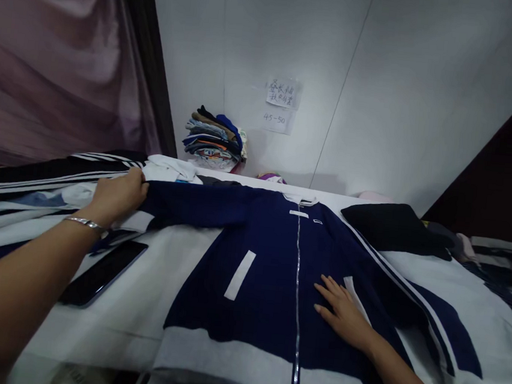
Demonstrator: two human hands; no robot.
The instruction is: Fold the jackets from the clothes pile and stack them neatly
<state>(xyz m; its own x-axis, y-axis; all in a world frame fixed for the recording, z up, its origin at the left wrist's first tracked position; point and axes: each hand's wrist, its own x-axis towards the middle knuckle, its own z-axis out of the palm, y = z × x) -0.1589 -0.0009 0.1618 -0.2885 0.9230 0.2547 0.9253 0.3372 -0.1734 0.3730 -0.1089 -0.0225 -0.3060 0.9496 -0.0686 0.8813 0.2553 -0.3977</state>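
Note:
A navy zip-up jacket with white trim and a pale hem lies spread face up on the white surface, its zip closed down the middle. My left hand is closed around the cuff end of the sleeve on the left, which is stretched out sideways. On the jacket's front, right of the zip, my right hand rests flat with its fingers spread, near the white pocket strip. The other sleeve slants down to the right. Below my left hand lies a black phone.
Striped black and white clothes are heaped at the left. A folded black garment sits at the right beside more clothing. Against the wall stands a stack of folded clothes. Handwritten paper notes are stuck above. A pink curtain hangs at left.

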